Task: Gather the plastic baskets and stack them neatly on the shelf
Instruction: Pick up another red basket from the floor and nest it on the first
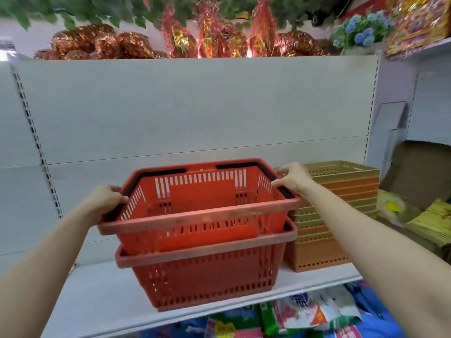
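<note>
A red plastic shopping basket [200,217] with black handles folded down along its rim is partly nested inside a second red basket [202,281], which stands on the white shelf [97,293]. My left hand [107,200] grips the upper basket's left rim. My right hand [294,178] grips its right rim near the black handle. The upper basket sits slightly tilted and stands well above the lower basket's rim.
A stack of several tan and orange perforated trays [336,215] stands on the shelf right of the red baskets, close to my right forearm. Cardboard [419,172] and yellow packets [432,223] lie further right. Colourful bags [305,313] fill the shelf below; foil decorations [195,42] sit above.
</note>
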Action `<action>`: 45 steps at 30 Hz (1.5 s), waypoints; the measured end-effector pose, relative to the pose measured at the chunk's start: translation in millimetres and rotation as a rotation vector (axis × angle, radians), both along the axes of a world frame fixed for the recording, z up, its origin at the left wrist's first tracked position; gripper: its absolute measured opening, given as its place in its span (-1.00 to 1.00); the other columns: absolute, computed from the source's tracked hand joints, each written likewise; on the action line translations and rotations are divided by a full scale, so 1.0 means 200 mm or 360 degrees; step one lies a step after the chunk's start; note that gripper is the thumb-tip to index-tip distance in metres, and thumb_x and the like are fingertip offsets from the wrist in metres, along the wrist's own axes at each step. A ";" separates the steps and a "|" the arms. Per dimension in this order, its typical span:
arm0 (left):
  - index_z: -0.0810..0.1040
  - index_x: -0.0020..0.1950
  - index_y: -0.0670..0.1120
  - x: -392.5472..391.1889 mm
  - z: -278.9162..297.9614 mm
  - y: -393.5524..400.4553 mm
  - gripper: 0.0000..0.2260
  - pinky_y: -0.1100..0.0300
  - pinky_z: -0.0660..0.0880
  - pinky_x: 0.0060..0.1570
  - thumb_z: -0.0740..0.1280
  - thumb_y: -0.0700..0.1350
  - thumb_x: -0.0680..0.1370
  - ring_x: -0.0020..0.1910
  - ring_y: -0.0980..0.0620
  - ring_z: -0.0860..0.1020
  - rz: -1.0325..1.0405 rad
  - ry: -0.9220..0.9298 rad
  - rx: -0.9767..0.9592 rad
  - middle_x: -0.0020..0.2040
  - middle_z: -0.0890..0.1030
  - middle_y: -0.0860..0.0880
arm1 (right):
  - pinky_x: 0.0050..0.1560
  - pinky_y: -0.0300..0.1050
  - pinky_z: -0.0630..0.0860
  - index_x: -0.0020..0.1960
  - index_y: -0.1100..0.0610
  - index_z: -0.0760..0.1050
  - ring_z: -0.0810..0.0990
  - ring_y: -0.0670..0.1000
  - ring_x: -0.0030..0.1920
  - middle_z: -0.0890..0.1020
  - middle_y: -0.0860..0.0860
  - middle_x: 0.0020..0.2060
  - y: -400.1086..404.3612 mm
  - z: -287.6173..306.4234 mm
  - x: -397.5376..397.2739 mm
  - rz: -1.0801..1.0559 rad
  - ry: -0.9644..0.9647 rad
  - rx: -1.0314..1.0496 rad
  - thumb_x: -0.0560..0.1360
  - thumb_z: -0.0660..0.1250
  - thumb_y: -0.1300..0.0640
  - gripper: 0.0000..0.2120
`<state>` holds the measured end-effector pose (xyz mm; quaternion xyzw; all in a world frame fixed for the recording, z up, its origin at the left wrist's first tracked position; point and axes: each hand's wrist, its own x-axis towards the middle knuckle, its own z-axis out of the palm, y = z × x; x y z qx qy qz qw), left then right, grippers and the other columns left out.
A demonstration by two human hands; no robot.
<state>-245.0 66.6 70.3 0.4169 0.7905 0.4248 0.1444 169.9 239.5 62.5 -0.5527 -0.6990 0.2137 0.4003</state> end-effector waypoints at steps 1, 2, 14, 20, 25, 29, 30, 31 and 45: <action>0.64 0.16 -0.29 -0.04 -0.03 0.01 -0.81 0.01 0.57 0.07 0.32 -0.38 0.59 -0.12 -0.16 0.63 -0.0016 -0.0062 -0.0026 -0.03 0.68 -0.24 | 0.08 -0.21 0.42 0.24 0.25 0.55 0.60 0.06 0.13 0.63 0.13 0.15 0.01 -0.03 0.00 0.0014 -0.0013 -0.0047 0.32 0.56 0.23 -0.49; 0.63 0.21 -0.30 -0.06 -0.06 0.01 -0.78 -0.03 0.56 0.12 0.29 -0.38 0.60 -0.07 -0.18 0.63 -0.0042 -0.0131 -0.0054 -0.01 0.68 -0.23 | 0.13 -0.18 0.42 0.26 0.27 0.54 0.58 0.07 0.16 0.62 0.14 0.18 0.03 -0.06 0.00 0.0042 -0.0017 -0.0101 0.33 0.55 0.25 -0.48; 0.30 0.62 -0.11 0.20 -0.64 -0.21 -0.38 0.10 0.10 0.51 0.24 0.16 0.62 0.60 -0.08 0.23 -0.0113 0.0204 0.0543 0.61 0.29 -0.08 | 0.37 -0.13 0.26 0.43 0.14 0.38 0.33 0.02 0.43 0.43 0.00 0.39 -0.32 -0.51 0.05 0.0173 -0.0231 0.0365 0.60 0.17 -0.12 -0.50; 0.41 0.52 -0.15 0.23 -0.83 -0.18 -0.26 -0.12 0.09 0.56 0.33 0.33 0.53 0.55 -0.31 0.18 -0.0081 0.1018 0.0681 0.57 0.26 -0.19 | 0.48 -0.10 0.08 0.56 0.17 0.09 0.05 0.00 0.54 0.12 0.05 0.55 -0.28 -0.73 0.05 0.0108 -0.0477 0.0818 0.56 -0.06 -0.32 -0.25; 0.51 0.39 -0.19 0.26 -0.83 -0.14 -0.22 -0.25 0.24 0.47 0.22 0.42 0.48 0.49 -0.33 0.27 -0.0040 0.1056 0.0690 0.48 0.36 -0.20 | 0.49 -0.01 0.13 0.54 0.19 0.13 0.10 0.03 0.53 0.17 0.08 0.53 -0.21 -0.72 0.05 0.0134 -0.0484 0.0807 0.55 -0.05 -0.34 -0.24; 0.55 0.32 -0.20 0.27 -0.83 -0.14 -0.43 -0.29 0.29 0.44 0.54 0.12 0.45 0.49 -0.31 0.27 0.0010 0.1045 0.0669 0.46 0.39 -0.19 | 0.49 -0.02 0.13 0.51 0.21 0.20 0.12 0.05 0.52 0.23 0.10 0.51 -0.20 -0.71 0.05 0.0118 -0.0500 0.0782 0.54 -0.08 -0.36 -0.21; 0.55 0.32 -0.20 0.27 -0.83 -0.14 -0.45 -0.30 0.30 0.45 0.58 0.04 0.44 0.50 -0.30 0.26 0.0019 0.1041 0.0634 0.47 0.39 -0.18 | 0.49 -0.03 0.13 0.51 0.21 0.21 0.12 0.06 0.52 0.23 0.10 0.50 -0.21 -0.71 0.05 0.0122 -0.0512 0.0776 0.53 -0.09 -0.37 -0.20; 0.54 0.35 -0.18 0.27 -0.82 -0.15 -0.44 -0.29 0.29 0.46 0.57 0.01 0.44 0.52 -0.29 0.24 0.0018 0.1038 0.0590 0.48 0.38 -0.18 | 0.49 -0.02 0.13 0.51 0.21 0.21 0.12 0.06 0.52 0.23 0.10 0.51 -0.22 -0.71 0.05 0.0125 -0.0524 0.0771 0.54 -0.10 -0.37 -0.20; 0.51 0.40 -0.24 -0.07 -0.88 -0.81 -0.45 -0.19 0.47 0.23 0.50 0.02 0.52 0.23 -0.28 0.52 0.0176 0.1529 0.0418 0.31 0.55 -0.22 | 0.36 0.11 0.33 0.35 0.29 0.42 0.47 0.19 0.27 0.53 0.18 0.22 -0.83 -0.70 -0.48 0.0323 -0.0481 0.1497 0.51 0.34 0.03 -0.49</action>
